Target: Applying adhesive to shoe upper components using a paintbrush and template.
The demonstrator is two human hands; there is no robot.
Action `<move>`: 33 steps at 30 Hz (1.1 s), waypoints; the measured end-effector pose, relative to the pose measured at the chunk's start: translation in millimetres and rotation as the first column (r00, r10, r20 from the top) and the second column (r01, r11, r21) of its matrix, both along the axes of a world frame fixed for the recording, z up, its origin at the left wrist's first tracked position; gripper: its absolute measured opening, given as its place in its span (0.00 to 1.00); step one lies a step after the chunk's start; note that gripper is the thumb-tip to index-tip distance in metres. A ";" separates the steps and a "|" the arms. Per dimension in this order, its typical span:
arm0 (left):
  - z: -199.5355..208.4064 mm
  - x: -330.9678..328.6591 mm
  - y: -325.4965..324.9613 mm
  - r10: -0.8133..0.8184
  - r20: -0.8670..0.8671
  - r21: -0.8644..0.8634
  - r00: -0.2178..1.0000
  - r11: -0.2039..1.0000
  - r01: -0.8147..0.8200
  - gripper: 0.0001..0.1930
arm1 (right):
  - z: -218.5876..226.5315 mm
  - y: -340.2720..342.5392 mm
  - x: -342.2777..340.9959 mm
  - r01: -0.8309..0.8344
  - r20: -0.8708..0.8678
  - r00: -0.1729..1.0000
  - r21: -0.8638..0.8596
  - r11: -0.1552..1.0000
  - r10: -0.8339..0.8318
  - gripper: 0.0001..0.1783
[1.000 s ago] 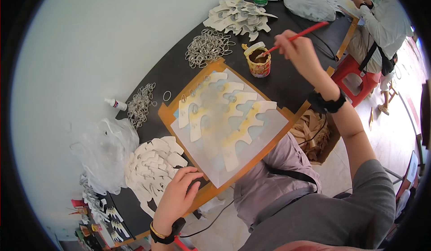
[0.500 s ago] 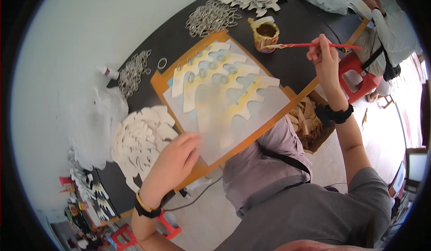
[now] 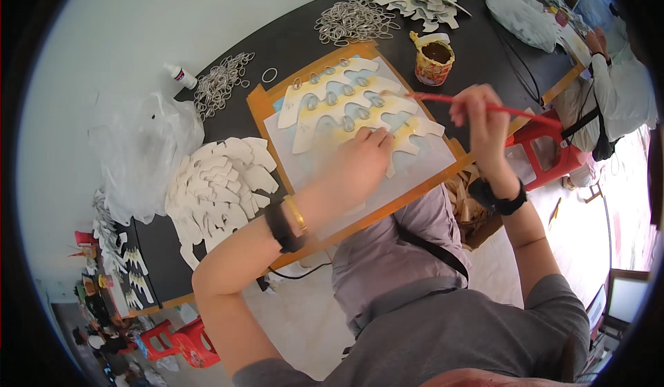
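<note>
One red brush (image 3: 436, 98) overhangs the board edge (image 3: 456, 150) and bare tabletop (image 3: 477, 55).

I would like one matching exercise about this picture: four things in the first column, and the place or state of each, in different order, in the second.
1. red brush
2. left hand
3. jar
4. plastic bag at left

A. open at the top
B. see-through and crumpled
C. held in the right hand
D. gold-coloured band near its wrist

Pairs: 1-C, 2-D, 3-A, 4-B
</note>
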State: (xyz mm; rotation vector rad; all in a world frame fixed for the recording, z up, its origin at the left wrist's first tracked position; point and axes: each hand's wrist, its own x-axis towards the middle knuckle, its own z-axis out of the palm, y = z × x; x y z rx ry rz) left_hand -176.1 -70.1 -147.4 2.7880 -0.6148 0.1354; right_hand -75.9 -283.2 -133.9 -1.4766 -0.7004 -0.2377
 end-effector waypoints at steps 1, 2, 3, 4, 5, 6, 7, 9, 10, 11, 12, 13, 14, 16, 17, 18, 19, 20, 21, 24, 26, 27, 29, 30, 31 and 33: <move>-2.8 2.4 -3.1 0.006 0.002 -0.002 1.000 1.000 -0.006 0.19 | -8.4 3.1 -4.7 -0.006 0.002 1.000 -0.002 1.000 0.006 0.13; -4.0 4.1 -5.5 0.018 0.002 -0.006 1.000 1.000 -0.018 0.19 | -16.7 6.0 -8.8 -0.025 -0.028 0.999 -0.034 0.999 0.024 0.12; -5.0 5.1 -6.8 0.031 0.001 -0.010 1.000 0.999 -0.031 0.19 | -21.3 8.5 -10.9 -0.044 -0.059 0.997 -0.066 0.997 0.040 0.10; -5.9 6.0 -7.5 0.037 -0.001 -0.012 0.999 0.999 -0.037 0.19 | -22.5 10.7 -11.5 -0.050 -0.060 0.997 -0.069 0.996 0.046 0.10; -3.7 7.2 -8.1 0.047 -0.037 -0.021 0.998 0.999 -0.047 0.19 | -23.7 12.9 -12.3 -0.045 -0.079 0.996 -0.093 0.995 0.037 0.10; -2.9 7.9 -8.2 0.055 -0.073 -0.029 0.996 0.998 -0.057 0.19 | -24.9 14.9 -12.9 -0.038 -0.098 0.995 -0.117 0.992 0.027 0.09; -4.7 8.2 -7.2 0.054 -0.076 -0.031 0.996 0.998 -0.057 0.19 | -25.7 17.3 -11.7 -0.041 -0.101 0.995 -0.141 0.989 0.027 0.09; -5.7 8.2 -4.2 0.053 -0.026 -0.093 0.998 0.994 -0.055 0.19 | -27.0 21.2 -9.9 -0.040 -0.081 0.996 -0.168 0.985 0.027 0.09; -6.2 8.7 -2.9 0.052 -0.027 -0.093 0.998 0.994 -0.055 0.19 | -27.3 22.0 -9.7 -0.039 -0.058 0.998 -0.195 0.980 0.028 0.09; -5.7 9.8 -2.1 0.049 -0.037 -0.096 0.998 0.994 -0.052 0.19 | -27.2 20.9 -9.8 -0.041 -0.060 0.998 -0.197 0.980 0.030 0.09; -5.1 10.6 -1.4 0.045 -0.047 -0.098 0.998 0.994 -0.050 0.19 | -26.2 18.2 -10.5 -0.045 -0.106 0.994 -0.221 0.974 0.022 0.09; -4.5 11.0 -1.0 0.047 -0.048 -0.100 0.998 0.994 -0.052 0.19 | -25.0 16.1 -10.5 -0.051 -0.152 0.988 -0.245 0.968 0.013 0.09; -2.5 11.1 -1.3 0.044 -0.063 -0.094 0.997 0.994 -0.050 0.19 | -23.5 14.6 -9.9 -0.052 -0.153 0.988 -0.247 0.968 0.014 0.09; -1.0 11.2 -0.9 0.042 -0.078 -0.089 0.996 0.995 -0.049 0.20 | -21.3 12.4 -7.3 0.003 -0.085 0.996 -0.248 0.969 -0.025 0.10; -0.8 11.8 -0.4 0.042 -0.084 -0.088 0.996 0.995 -0.049 0.20 | -22.7 10.4 -3.1 0.022 -0.029 0.999 -0.273 0.962 -0.031 0.10; -0.7 12.3 0.0 0.042 -0.091 -0.086 0.995 0.995 -0.050 0.20 | -22.4 9.2 -1.4 0.025 -0.029 0.999 -0.274 0.961 -0.034 0.10; -0.7 12.7 0.4 0.040 -0.090 -0.087 0.995 0.995 -0.048 0.20 | -21.8 8.3 -0.3 0.051 -0.035 0.998 -0.257 0.965 -0.062 0.10; -0.5 13.1 0.5 0.038 -0.097 -0.086 0.995 0.995 -0.046 0.19 | -21.4 7.2 1.6 0.075 -0.041 0.995 -0.240 0.968 -0.087 0.10; -0.4 13.4 0.7 0.036 -0.103 -0.084 0.994 0.995 -0.045 0.19 | -23.1 4.8 4.5 0.095 -0.053 0.992 -0.235 0.967 -0.111 0.09; 0.2 14.5 0.3 0.035 -0.107 -0.102 0.994 0.994 -0.046 0.18 | -23.9 7.1 6.9 0.071 -0.040 0.996 -0.159 0.985 -0.078 0.09; 0.5 15.9 0.3 0.031 -0.099 -0.096 0.995 0.995 -0.040 0.18 | -25.3 10.5 7.7 0.061 -0.011 0.998 -0.194 0.979 -0.064 0.09; 0.8 16.7 0.7 0.028 -0.091 -0.090 0.995 0.995 -0.036 0.18 | -25.5 11.6 7.6 0.050 0.017 0.999 -0.228 0.972 -0.047 0.09; -1.9 18.0 1.9 0.018 -0.056 -0.102 0.998 0.995 -0.023 0.17 | -24.4 9.0 4.3 0.050 -0.003 0.999 -0.256 0.965 -0.052 0.08; -3.6 18.4 3.1 0.008 -0.020 -0.114 1.000 0.993 -0.010 0.17 | -23.6 7.5 2.7 0.049 -0.023 0.998 -0.283 0.958 -0.058 0.08; -5.2 18.7 4.5 0.013 -0.019 -0.113 1.000 0.993 -0.015 0.17 | -22.3 6.3 1.6 0.044 -0.022 0.998 -0.282 0.958 -0.053 0.08; -5.3 23.2 4.3 0.005 -0.034 -0.127 0.999 0.992 -0.009 0.16 | -19.9 0.6 1.1 0.065 -0.001 0.998 -0.301 0.951 -0.069 0.08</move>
